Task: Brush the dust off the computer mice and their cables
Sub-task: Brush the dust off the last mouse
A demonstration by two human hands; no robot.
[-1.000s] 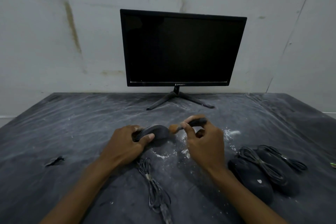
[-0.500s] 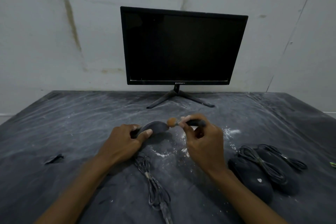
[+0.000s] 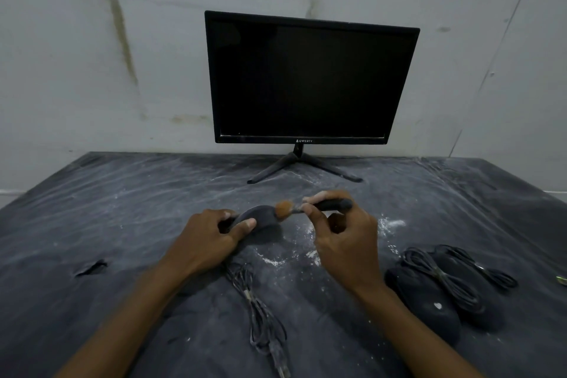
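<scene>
Two spare mice [image 3: 441, 294] with bundled cables lie at 4 o'clock on the dusty table [image 3: 92, 224]. Left hand [image 3: 205, 239] grips a third mouse [image 3: 260, 216] at centre, its cable [image 3: 260, 313] trailing toward 6. Right hand [image 3: 343, 239] pinches a brush [image 3: 310, 207], bristles touching that mouse. Monitor [image 3: 310, 80] stands at 12.

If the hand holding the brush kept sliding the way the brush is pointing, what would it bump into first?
The right hand aims its brush leftward, so the bristles would probably meet the mouse held in the left hand first. They look about touching already, though depth is unclear.
</scene>
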